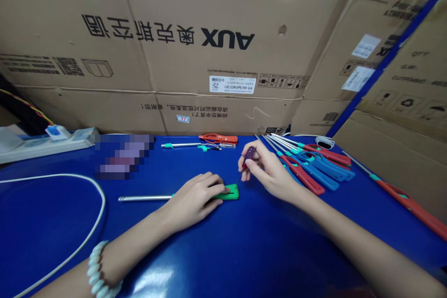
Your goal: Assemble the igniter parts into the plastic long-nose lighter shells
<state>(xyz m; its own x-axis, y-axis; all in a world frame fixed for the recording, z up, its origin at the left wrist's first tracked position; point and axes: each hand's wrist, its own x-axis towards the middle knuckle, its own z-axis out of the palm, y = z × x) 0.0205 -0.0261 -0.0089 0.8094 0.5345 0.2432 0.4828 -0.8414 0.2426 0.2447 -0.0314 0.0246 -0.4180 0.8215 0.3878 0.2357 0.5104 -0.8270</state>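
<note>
Fingers of the right hand (267,167) are clamping a screwdriver (250,152) aimed at the right end of the green lighter (233,195), lying sideways, gripped by the left hand (198,195).

"What colours do we see?"
"We see a green handle (234,192) with a silver rod (145,198), and a purple screwdriver grip (250,153)."
"And elsewhere?"
"Red handles (307,179), blue handles (324,179), a glossy blue tabletop (216,251), brown cardboard (167,65) printed in black, and pale mint bracelet beads (93,271)."
</note>
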